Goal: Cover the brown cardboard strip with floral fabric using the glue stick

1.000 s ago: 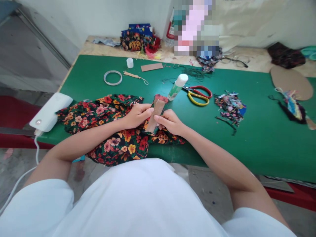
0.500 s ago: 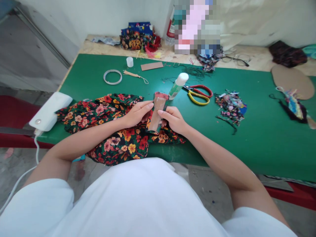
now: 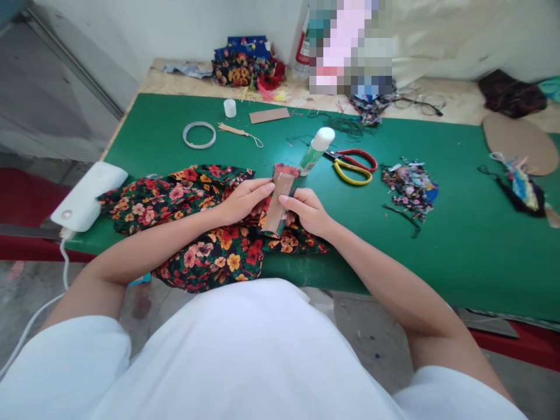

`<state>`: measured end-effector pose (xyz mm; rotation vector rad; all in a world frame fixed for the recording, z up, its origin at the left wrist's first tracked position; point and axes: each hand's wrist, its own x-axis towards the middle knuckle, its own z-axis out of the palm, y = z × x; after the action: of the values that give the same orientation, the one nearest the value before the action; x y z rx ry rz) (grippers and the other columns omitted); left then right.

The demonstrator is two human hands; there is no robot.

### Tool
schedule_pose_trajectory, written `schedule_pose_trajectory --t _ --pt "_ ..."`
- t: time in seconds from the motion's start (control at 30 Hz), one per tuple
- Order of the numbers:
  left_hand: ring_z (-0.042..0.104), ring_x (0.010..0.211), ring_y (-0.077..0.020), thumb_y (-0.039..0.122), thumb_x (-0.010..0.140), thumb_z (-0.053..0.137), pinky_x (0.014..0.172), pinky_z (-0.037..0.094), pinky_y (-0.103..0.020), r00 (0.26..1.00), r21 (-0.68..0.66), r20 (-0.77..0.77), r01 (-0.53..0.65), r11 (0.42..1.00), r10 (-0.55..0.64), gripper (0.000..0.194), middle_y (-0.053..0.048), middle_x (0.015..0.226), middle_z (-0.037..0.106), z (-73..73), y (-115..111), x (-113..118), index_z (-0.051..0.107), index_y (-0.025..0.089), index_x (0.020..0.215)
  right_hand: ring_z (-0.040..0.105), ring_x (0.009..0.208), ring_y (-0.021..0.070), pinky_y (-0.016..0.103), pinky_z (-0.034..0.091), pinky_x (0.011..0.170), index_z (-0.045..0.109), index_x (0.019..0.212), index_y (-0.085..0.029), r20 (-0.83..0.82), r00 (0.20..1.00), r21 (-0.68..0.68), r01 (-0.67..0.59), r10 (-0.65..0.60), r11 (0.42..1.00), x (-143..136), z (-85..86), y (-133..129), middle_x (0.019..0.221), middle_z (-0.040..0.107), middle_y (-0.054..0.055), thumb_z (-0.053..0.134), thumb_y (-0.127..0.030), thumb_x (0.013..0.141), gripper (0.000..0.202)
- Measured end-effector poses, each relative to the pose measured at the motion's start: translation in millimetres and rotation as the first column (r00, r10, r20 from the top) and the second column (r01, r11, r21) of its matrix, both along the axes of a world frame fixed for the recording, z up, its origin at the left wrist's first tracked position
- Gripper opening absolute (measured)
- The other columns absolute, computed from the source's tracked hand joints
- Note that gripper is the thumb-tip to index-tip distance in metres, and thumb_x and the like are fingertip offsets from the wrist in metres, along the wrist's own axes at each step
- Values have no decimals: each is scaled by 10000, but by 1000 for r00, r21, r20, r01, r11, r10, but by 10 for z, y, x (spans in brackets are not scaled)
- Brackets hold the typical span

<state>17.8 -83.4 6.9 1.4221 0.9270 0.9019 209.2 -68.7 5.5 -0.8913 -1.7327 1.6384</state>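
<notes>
Left hand (image 3: 247, 201) and right hand (image 3: 310, 213) pinch a brown rectangular cardboard strip (image 3: 279, 201) near the front edge of the green counter (image 3: 459, 239), its dark floral fabric edging (image 3: 264, 220) liable to peel if either grip slackens

A lane (image 3: 459, 204) extends from the table's (image 3: 472, 268) near edge toward the far edge, between scraps (image 3: 409, 185) and tassel (image 3: 522, 185). Glue stick (image 3: 312, 154) and scissors (image 3: 355, 167) obstruct beyond the right hand (image 3: 310, 213); cloth (image 3: 214, 256), near edge, left.
</notes>
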Motion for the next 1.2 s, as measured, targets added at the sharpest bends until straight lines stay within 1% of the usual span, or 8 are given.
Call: schedule_pose_trajectory --t 0.1,0.27,0.4,0.5,0.57,0.77,1.03,1.2 --pt "398 406 -59 879 809 613 385 317 -218 1000 43 -13 14 999 -13 698 66 488 468 18 10 -11 534 191 717 474 374 85 237 307 385 586 618 -183 -5 1000 8 -13 13 1000 3 5 5 424 532 -30 688 -908 730 741" --pt "380 394 -54 861 841 592 393 299 -215 999 81 -35 18 997 -15 690 69 468 445 28 15 -16 470 203 673 482 380 85 232 318 396 595 616 -178 13 1000 17 -5 5 1000 -1 -8 4 432 549 -28 679 -928 716 762" --pt "372 384 -58 885 829 575 372 282 -207 1000 41 -27 14 999 -13 687 84 468 427 -3 14 -9 468 213 730 473 401 86 241 344 407 558 609 -194 -9 998 18 64 -63 998 -13 -25 -1 451 547 -33 665 -951 699 769" --pt "385 391 -61 890 825 573 365 283 -207 1000 32 -19 12 999 -11 687 86 491 428 -23 15 -7 493 210 781 468 406 86 249 350 412 535 615 -206 -60 991 22 124 -122 992 -18 -36 6 466 544 -38 679 -934 708 748" --pt "392 398 -60 883 837 565 371 285 -206 1000 33 -28 13 999 -12 683 81 502 437 -26 15 -8 499 205 789 469 406 85 250 355 420 531 615 -207 -76 988 23 138 -136 990 -18 -42 12 469 548 -39 695 -920 712 738" --pt "396 423 -58 895 843 535 407 306 -206 997 52 -78 26 998 -22 702 72 499 442 -10 14 -17 461 208 721 474 416 92 251 351 427 553 606 -202 -30 995 30 99 -98 995 -12 -51 9 462 556 -27 672 -938 710 753" --pt "409 424 -76 910 822 542 401 292 -238 996 31 -82 22 999 -19 730 60 524 449 -17 14 -11 552 181 791 463 422 95 265 360 439 490 539 -215 -60 985 64 164 -160 984 -17 -45 16 449 522 -25 625 -958 730 779" --pt "392 425 -58 916 811 550 411 307 -224 995 45 -93 25 999 -21 729 65 513 433 1 9 -4 495 196 707 476 408 101 269 352 424 545 569 -208 -28 991 50 128 -127 990 -18 -51 12 450 538 -25 647 -956 710 768"
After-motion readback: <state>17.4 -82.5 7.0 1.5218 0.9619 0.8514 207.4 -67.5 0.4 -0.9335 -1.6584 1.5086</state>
